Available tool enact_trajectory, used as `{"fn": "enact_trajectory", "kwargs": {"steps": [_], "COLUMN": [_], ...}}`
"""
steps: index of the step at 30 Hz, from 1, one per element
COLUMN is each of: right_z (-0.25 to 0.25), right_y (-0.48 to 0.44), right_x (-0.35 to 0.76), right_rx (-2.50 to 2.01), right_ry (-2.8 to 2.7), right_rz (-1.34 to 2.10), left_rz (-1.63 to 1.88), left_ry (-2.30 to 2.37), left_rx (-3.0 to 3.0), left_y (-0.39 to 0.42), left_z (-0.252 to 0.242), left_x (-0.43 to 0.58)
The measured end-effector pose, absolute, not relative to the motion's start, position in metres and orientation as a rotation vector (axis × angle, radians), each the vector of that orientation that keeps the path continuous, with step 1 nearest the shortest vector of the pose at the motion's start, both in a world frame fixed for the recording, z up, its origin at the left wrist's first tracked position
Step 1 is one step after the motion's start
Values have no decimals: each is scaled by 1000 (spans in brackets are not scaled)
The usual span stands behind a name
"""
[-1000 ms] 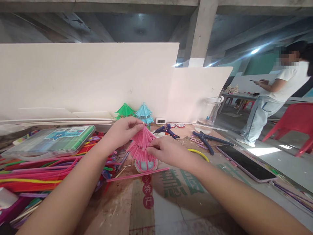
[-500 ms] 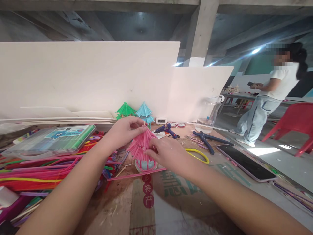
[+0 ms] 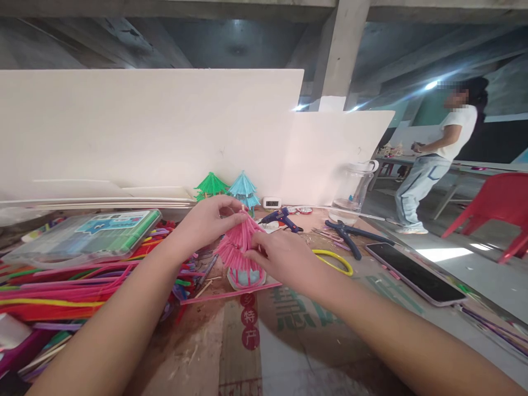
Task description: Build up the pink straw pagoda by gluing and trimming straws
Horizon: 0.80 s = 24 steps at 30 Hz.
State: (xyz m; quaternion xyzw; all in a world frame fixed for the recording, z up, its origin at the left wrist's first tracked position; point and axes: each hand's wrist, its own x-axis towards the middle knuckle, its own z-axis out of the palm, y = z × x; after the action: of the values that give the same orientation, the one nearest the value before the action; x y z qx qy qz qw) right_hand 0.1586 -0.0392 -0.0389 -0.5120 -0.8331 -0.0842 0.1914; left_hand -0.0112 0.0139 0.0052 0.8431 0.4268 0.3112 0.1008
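A small pink pagoda model (image 3: 239, 247) made of pipe cleaners stands on a table covered with cardboard (image 3: 289, 335). My left hand (image 3: 208, 223) pinches the top of its pink roof with closed fingers. My right hand (image 3: 278, 256) grips the roof's right side, fingers pressed on the pink strands. A loose pink pipe cleaner (image 3: 218, 296) lies just in front of the model's base.
Green (image 3: 210, 186) and blue (image 3: 244, 190) pagoda models stand behind, against white boards. A pile of coloured pipe cleaners (image 3: 61, 289) and a plastic case (image 3: 86, 234) lie left. A glue gun (image 3: 282, 218), pliers (image 3: 344, 234), a yellow ring (image 3: 334, 259), a phone (image 3: 414, 272) and a jar (image 3: 352, 192) sit right. A person (image 3: 433, 157) stands far right.
My right hand has slid slightly left along the pink roof. The person at the far right has walked farther away and turned.
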Motion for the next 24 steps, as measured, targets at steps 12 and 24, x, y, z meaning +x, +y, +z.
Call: {"fn": "enact_trajectory", "kwargs": {"steps": [12,24], "right_z": [-6,-13], "right_y": [-61,-75], "right_x": [174,168], "right_rx": [-1495,-1338], "right_ry": [-2195,-2207], "right_rz": [-168,-487], "left_rz": [1159,581], "left_ry": [1289,1207], "left_rx": [2310,2312], "left_y": [6,-20], "left_z": [14,21], "left_x": [-18,-4]}}
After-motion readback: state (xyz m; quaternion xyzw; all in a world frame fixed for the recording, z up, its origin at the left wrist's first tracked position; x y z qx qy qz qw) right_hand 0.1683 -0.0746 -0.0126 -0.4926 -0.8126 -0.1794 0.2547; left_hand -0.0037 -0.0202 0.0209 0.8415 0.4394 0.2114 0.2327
